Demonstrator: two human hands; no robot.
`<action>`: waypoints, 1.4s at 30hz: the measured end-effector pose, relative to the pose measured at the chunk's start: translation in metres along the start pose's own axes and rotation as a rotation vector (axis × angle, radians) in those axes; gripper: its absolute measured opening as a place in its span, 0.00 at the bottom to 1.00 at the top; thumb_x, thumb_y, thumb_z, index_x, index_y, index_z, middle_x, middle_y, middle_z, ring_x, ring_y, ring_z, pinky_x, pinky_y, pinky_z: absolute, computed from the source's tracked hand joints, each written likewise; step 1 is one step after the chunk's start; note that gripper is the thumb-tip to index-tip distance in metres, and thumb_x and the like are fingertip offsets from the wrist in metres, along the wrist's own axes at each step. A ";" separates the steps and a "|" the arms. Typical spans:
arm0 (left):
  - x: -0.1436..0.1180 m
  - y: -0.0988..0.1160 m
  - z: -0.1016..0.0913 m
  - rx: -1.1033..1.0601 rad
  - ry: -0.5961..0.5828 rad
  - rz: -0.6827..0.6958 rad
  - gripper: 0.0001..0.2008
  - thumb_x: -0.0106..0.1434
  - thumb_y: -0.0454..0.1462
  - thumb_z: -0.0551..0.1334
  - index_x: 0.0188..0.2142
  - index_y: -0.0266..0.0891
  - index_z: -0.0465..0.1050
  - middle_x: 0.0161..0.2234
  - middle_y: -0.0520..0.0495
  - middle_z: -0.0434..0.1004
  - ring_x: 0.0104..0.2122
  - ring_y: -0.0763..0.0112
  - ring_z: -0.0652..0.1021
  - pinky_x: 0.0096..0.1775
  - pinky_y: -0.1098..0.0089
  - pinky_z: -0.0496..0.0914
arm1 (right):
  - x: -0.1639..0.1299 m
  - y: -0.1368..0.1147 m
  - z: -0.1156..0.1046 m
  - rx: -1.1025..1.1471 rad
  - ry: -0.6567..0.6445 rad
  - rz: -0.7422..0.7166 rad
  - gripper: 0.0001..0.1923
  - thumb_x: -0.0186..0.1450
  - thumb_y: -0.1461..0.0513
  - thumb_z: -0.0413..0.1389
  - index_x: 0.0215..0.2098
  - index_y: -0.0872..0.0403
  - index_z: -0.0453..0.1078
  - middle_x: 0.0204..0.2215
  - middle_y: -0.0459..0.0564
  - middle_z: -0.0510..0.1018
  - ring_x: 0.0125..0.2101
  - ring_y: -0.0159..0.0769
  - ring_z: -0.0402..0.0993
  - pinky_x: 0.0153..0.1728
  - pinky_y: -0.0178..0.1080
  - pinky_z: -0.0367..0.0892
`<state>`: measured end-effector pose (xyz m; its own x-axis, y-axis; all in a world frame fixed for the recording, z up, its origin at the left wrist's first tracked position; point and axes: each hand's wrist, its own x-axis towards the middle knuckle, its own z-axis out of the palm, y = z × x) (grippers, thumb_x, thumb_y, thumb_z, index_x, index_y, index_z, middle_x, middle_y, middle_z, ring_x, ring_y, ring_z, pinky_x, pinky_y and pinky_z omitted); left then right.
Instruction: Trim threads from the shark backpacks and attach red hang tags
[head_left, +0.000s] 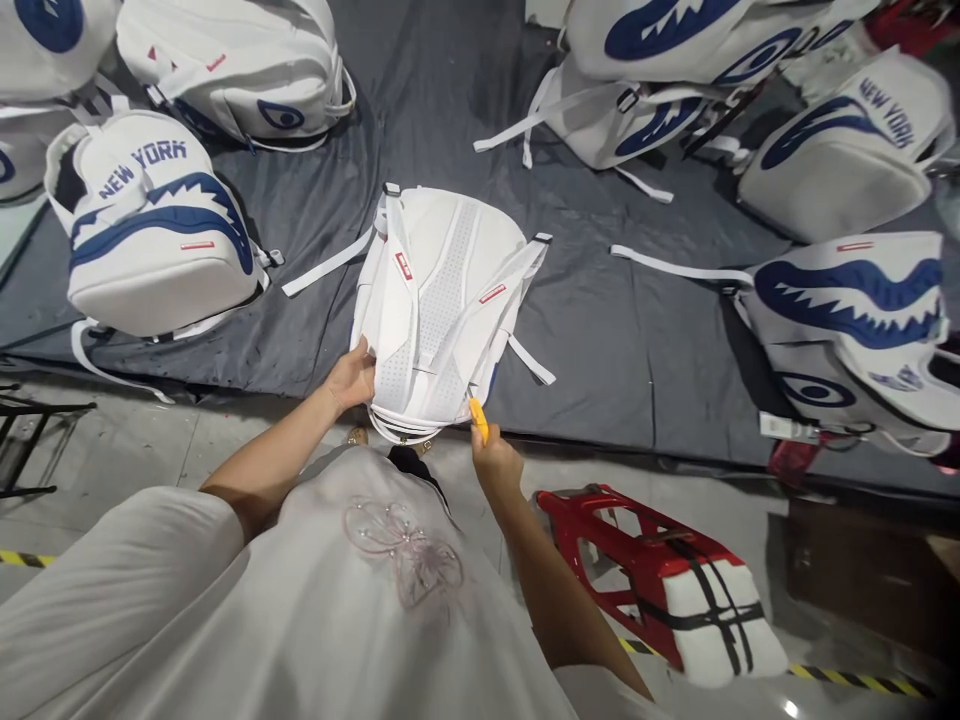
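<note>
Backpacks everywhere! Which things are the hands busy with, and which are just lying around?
In use:
- middle backpack, lying strap-side up
- left hand, gripping its bottom edge
- right hand, holding a yellow tool against it

Lying about:
- New York backpack
- shark-mouth backpack
- red stool
- grey sheet
</note>
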<state>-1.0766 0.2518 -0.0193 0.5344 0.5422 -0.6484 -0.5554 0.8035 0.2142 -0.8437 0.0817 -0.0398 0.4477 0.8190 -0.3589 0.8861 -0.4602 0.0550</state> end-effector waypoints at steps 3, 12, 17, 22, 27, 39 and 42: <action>0.002 0.000 -0.004 0.019 -0.140 -0.032 0.23 0.69 0.49 0.54 0.49 0.32 0.72 0.42 0.36 0.81 0.49 0.53 0.79 0.56 0.49 0.68 | 0.006 0.001 -0.004 0.012 -0.011 0.015 0.20 0.74 0.52 0.46 0.47 0.60 0.69 0.26 0.52 0.76 0.24 0.32 0.70 0.23 0.34 0.47; 0.016 -0.006 -0.001 -0.050 -0.268 0.015 0.37 0.67 0.59 0.48 0.57 0.30 0.68 0.49 0.32 0.78 0.56 0.48 0.74 0.60 0.47 0.61 | -0.024 0.018 -0.032 0.087 -0.101 0.104 0.20 0.75 0.54 0.40 0.50 0.57 0.67 0.31 0.53 0.79 0.30 0.37 0.74 0.26 0.36 0.49; 0.023 -0.013 0.007 -0.059 -0.278 -0.058 0.42 0.67 0.61 0.43 0.61 0.28 0.64 0.52 0.30 0.76 0.57 0.48 0.73 0.61 0.47 0.60 | -0.017 0.019 -0.045 0.173 -0.109 0.169 0.20 0.75 0.55 0.40 0.53 0.57 0.67 0.35 0.54 0.79 0.34 0.40 0.75 0.28 0.36 0.52; 0.023 -0.014 0.008 -0.045 -0.314 -0.087 0.43 0.66 0.62 0.43 0.62 0.28 0.62 0.52 0.30 0.76 0.58 0.47 0.72 0.62 0.46 0.59 | -0.081 0.037 -0.045 0.197 -0.133 0.225 0.19 0.75 0.55 0.40 0.49 0.56 0.68 0.30 0.53 0.79 0.29 0.39 0.74 0.26 0.36 0.50; 0.022 -0.016 0.010 0.012 -0.298 -0.067 0.40 0.67 0.60 0.45 0.60 0.29 0.64 0.49 0.31 0.78 0.55 0.48 0.74 0.60 0.46 0.62 | -0.146 0.006 -0.037 0.172 -0.319 0.100 0.15 0.73 0.55 0.45 0.44 0.55 0.68 0.26 0.51 0.78 0.25 0.38 0.73 0.23 0.36 0.49; -0.036 -0.022 0.004 1.414 0.220 0.744 0.35 0.60 0.46 0.62 0.63 0.33 0.58 0.62 0.29 0.63 0.63 0.47 0.64 0.62 0.46 0.57 | -0.119 -0.031 -0.049 0.192 -0.238 0.134 0.18 0.73 0.52 0.45 0.48 0.54 0.69 0.35 0.54 0.82 0.37 0.43 0.80 0.32 0.36 0.64; -0.027 -0.051 -0.001 2.010 -0.203 1.082 0.35 0.60 0.38 0.61 0.66 0.36 0.56 0.69 0.31 0.48 0.68 0.44 0.50 0.65 0.44 0.48 | -0.119 -0.036 -0.043 0.239 -0.217 0.220 0.19 0.74 0.52 0.44 0.50 0.54 0.69 0.37 0.54 0.82 0.38 0.43 0.80 0.35 0.36 0.65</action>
<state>-1.0635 0.1962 -0.0138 0.6850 0.7008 0.1990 0.4764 -0.6376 0.6054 -0.9236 0.0152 0.0409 0.5652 0.6125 -0.5527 0.7076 -0.7043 -0.0568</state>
